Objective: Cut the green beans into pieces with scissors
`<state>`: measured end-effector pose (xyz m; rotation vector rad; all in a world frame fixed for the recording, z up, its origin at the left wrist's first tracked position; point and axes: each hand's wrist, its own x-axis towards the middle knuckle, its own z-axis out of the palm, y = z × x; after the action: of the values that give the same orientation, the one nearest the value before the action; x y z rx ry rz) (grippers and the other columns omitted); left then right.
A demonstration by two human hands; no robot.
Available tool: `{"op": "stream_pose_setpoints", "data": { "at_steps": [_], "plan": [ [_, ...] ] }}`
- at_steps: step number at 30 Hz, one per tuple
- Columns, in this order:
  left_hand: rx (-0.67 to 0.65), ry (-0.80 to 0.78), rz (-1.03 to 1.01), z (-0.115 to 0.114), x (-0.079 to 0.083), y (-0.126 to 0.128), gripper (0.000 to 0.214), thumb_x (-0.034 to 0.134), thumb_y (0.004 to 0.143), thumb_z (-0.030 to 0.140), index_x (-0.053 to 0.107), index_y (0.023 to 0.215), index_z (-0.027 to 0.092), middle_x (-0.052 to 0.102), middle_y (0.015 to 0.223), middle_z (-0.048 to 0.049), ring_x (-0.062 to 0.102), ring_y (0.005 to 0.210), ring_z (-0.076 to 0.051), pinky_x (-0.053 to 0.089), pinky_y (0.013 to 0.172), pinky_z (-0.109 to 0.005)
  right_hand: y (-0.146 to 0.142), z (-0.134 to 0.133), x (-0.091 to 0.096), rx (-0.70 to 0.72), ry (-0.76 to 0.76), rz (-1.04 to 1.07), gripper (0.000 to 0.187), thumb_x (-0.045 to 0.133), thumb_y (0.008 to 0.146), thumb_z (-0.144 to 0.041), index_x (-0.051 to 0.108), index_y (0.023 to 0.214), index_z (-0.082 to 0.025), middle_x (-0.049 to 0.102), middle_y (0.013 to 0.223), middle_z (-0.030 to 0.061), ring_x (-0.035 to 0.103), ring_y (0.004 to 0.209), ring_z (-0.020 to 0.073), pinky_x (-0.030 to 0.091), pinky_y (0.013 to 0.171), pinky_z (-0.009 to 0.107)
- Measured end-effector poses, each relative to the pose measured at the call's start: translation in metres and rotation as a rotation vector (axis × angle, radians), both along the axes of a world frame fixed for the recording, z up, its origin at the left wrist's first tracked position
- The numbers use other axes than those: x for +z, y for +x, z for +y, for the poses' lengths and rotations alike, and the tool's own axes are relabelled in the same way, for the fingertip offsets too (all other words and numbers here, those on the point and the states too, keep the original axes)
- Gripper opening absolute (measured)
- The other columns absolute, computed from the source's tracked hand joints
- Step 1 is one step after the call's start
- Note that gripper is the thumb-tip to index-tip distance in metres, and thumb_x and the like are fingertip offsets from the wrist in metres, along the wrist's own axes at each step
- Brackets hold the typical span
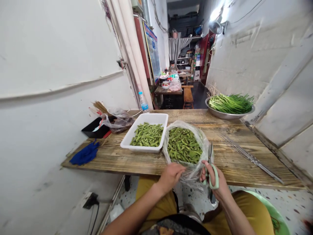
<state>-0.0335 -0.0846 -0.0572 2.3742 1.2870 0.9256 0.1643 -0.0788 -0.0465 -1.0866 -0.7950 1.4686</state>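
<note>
While the right hand (220,183) grips scissors (216,177), the left hand (170,176) curls by the plastic bag (204,142) — its grip I cannot tell — and blades (210,151) should avoid the bag.

Foreground exposure fine: table (227,167) bright, evenly lit, shadows soft. Lamp (216,26) upper right sits in a blown-out white glare that spills onto the right wall (259,49). Left wall (49,42) pale, low contrast. Far end of the room drops off dark; detail around the grey curtain (174,47) small and soft. Glints on clear plastic bag (203,140) and metal skewers (255,160). Green pods (184,147) reasonably sharp. Strong wide-angle distortion: walls lean, table stretches toward the edges. Dark top-right corner, blurry dark-red smudge bottom right.
</note>
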Motion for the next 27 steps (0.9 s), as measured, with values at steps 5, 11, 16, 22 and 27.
{"op": "stream_pose_setpoints", "data": {
  "at_steps": [5, 11, 16, 22, 27],
  "plan": [
    [0.306, 0.044, 0.187, 0.059, 0.027, 0.014, 0.024, 0.05, 0.085, 0.024, 0.063, 0.102, 0.013, 0.065, 0.095, -0.0118, 0.057, 0.092, -0.022, 0.044, 0.084, -0.035, -0.01, -0.018, 0.018, 0.07, 0.099, -0.149, 0.039, 0.06, 0.077, -0.048, 0.052, 0.102, -0.019, 0.049, 0.056, -0.0062, 0.048, 0.043, 0.0105, 0.043, 0.044, 0.024],
    [0.332, -0.164, 0.176, 0.083, 0.036, 0.024, 0.019, 0.052, 0.08, 0.02, 0.07, 0.085, 0.014, 0.068, 0.091, -0.0112, 0.06, 0.09, -0.022, 0.043, 0.084, -0.033, -0.006, -0.022, 0.004, 0.276, 0.118, -0.428, 0.039, 0.05, 0.081, -0.054, 0.051, 0.099, -0.019, 0.048, 0.056, -0.0059, 0.05, 0.044, 0.0117, 0.046, 0.044, 0.024],
    [0.227, -0.456, -0.33, 0.058, 0.033, 0.023, 0.022, 0.054, 0.078, 0.028, 0.071, 0.084, 0.015, 0.071, 0.075, -0.0036, 0.06, 0.067, -0.015, 0.044, 0.065, -0.025, -0.007, -0.021, -0.004, 0.356, 0.063, -0.468, 0.04, 0.05, 0.08, -0.055, 0.053, 0.097, -0.019, 0.041, 0.049, -0.0087, 0.039, 0.035, 0.008, 0.039, 0.033, 0.019],
    [0.159, -0.655, -0.599, 0.038, 0.04, 0.026, 0.027, 0.059, 0.073, 0.035, 0.07, 0.072, 0.011, 0.063, 0.058, -0.0018, 0.041, 0.046, -0.007, 0.031, 0.047, -0.02, -0.006, -0.017, 0.006, 0.37, 0.13, -0.568, 0.041, 0.055, 0.076, -0.053, 0.059, 0.097, -0.018, 0.041, 0.042, -0.0089, 0.037, 0.032, 0.0081, 0.033, 0.032, 0.019],
    [0.18, -0.672, -0.681, 0.035, 0.041, 0.025, 0.03, 0.06, 0.071, 0.039, 0.069, 0.071, 0.011, 0.063, 0.06, -0.0021, 0.04, 0.046, -0.007, 0.03, 0.045, -0.02, -0.001, -0.016, 0.017, 0.319, 0.179, -0.564, 0.039, 0.065, 0.067, -0.049, 0.066, 0.091, -0.018, 0.048, 0.045, -0.0058, 0.044, 0.04, 0.0109, 0.035, 0.038, 0.02]
  ]
}}
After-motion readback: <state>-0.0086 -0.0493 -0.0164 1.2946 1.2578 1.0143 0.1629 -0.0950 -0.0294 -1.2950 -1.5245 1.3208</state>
